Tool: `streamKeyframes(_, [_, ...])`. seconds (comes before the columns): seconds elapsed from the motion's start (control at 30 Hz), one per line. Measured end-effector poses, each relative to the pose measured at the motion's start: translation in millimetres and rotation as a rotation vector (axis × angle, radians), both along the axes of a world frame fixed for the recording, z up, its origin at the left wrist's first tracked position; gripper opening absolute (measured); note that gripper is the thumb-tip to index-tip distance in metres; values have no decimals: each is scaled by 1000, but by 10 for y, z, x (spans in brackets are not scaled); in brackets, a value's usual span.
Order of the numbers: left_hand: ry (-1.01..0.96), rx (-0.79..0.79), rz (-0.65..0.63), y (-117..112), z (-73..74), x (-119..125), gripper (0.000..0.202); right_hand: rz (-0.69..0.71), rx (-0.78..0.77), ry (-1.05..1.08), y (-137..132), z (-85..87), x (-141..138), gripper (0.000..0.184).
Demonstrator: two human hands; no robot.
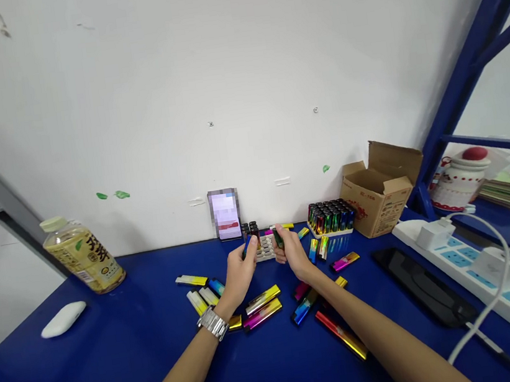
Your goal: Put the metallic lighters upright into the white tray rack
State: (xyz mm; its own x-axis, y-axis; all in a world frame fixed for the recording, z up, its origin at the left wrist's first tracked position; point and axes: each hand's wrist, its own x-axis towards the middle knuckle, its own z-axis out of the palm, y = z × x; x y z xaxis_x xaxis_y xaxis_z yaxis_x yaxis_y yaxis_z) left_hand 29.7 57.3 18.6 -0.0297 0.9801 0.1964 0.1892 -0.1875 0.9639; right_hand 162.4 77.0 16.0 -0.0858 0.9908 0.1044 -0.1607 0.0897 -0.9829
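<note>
My left hand (240, 271), with a metal watch on its wrist, is closed around a blue lighter (246, 246). Closed on a dark green lighter (279, 238) is my right hand (292, 253), a little to the right. Between and just behind the hands sits a white slotted tray (265, 250); several dark-topped lighters (253, 226) stand upright at its left end. Loose shiny lighters lie around both forearms, among them a magenta one (262, 314), a yellow-silver one (263, 299) and a red-gold one (342, 335).
A second tray packed with upright lighters (331, 216) stands beside an open cardboard box (377, 190). A phone (225, 215) leans on the wall. At left are a bottle (85, 254) and a white case (64, 319); at right, a black device (422, 285) and a power strip (487, 279).
</note>
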Motion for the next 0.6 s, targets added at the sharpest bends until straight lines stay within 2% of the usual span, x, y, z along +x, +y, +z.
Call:
streamKeyframes(0.1, [-13,-23,4,1,-33,-10,61,-1,-187,89,29,-25,-60,52])
streamKeyframes(0.17, [20,-18,38,-2,-43,-26,63,6,-234,88,28,-36,-68,50])
streamKeyframes(0.37, [168,-30,132,-6,-40,-53,59,-37,-167,52,-24,-22,-62,37])
streamKeyframes(0.6, [140,-73,208,20,-92,-54,48,-73,-143,0,-39,-24,-58,38])
